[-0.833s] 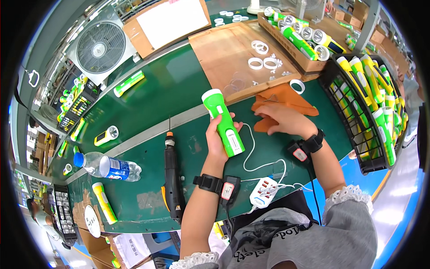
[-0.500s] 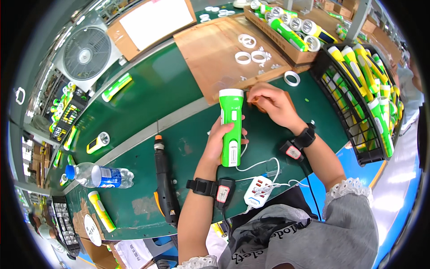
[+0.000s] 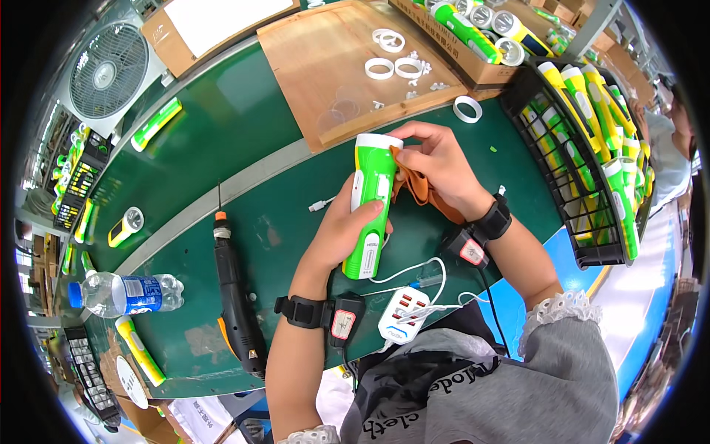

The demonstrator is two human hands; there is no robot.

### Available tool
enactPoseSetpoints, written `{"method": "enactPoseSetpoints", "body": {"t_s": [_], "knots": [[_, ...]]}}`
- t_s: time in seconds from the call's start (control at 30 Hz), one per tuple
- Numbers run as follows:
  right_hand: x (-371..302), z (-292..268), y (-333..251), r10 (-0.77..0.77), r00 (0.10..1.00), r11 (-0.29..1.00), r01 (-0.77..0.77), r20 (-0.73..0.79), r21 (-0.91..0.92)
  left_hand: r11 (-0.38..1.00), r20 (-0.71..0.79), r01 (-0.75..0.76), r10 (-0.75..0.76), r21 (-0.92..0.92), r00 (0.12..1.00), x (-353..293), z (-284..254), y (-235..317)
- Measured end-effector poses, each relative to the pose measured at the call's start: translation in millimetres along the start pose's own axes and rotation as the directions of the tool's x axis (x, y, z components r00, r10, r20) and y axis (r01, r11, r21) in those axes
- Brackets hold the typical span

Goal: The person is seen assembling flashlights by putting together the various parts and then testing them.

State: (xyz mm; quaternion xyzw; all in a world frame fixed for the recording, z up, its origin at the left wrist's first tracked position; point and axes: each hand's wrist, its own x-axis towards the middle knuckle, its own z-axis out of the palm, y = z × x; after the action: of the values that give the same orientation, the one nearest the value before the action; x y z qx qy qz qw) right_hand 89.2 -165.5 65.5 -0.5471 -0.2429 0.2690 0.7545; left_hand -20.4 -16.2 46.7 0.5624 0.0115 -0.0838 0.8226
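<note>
A green flashlight (image 3: 374, 185) with a white head ring stands nearly upright over the green table. My left hand (image 3: 342, 231) is wrapped round its lower body, thumb across the front below the switch. An orange-brown cloth (image 3: 416, 186) hangs from my right hand (image 3: 444, 164), pinched between thumb and fingers. That hand presses the cloth against the right side of the flashlight's head, just under the ring. Each wrist wears a black strap with a small box on it. Left of my left arm lies a black electric screwdriver (image 3: 238, 292).
A white multi-port charger (image 3: 404, 317) with cables lies near my body. Water bottle (image 3: 140, 294) at left. Beyond are a wooden board (image 3: 325, 81) with white rings and a carton (image 3: 473, 70) of flashlights. A black crate (image 3: 569, 214) of flashlights stands right.
My right hand has lifted the cloth from the table and brought it against the flashlight's head. The flashlight has turned slightly and tilts more. The whole view has shifted.
</note>
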Motion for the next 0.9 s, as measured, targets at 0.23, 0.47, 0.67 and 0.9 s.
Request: {"method": "enactPoseSetpoints", "body": {"t_s": [0.23, 0.47, 0.67, 0.9], "knots": [[1.3, -5.6, -1.7, -0.024, 1.0, 0.989, 0.023, -0.005, -0.149, 1.0, -0.011, -0.005, 0.005, 0.011, 1.0, 1.4, -1.0, -4.0], [-1.3, -15.0, -20.2, -0.015, 0.95, 0.971, 0.088, 0.311, -0.224, 0.985, -0.021, -0.013, 0.01, -0.172, 1.0, 2.4, -6.7, -5.4], [1.4, -5.6, -12.7, -0.144, 0.966, 0.9, 0.217, 0.213, -0.378, 0.985, -0.035, -0.061, 0.056, -0.163, 0.998, 3.4, -11.7, -10.3], [0.4, 6.2, -9.0, -0.502, 0.845, 0.369, 0.403, 0.186, -0.837, 0.873, -0.217, -0.216, 0.131, -0.437, 0.967, 0.5, -16.5, 0.9]]}}
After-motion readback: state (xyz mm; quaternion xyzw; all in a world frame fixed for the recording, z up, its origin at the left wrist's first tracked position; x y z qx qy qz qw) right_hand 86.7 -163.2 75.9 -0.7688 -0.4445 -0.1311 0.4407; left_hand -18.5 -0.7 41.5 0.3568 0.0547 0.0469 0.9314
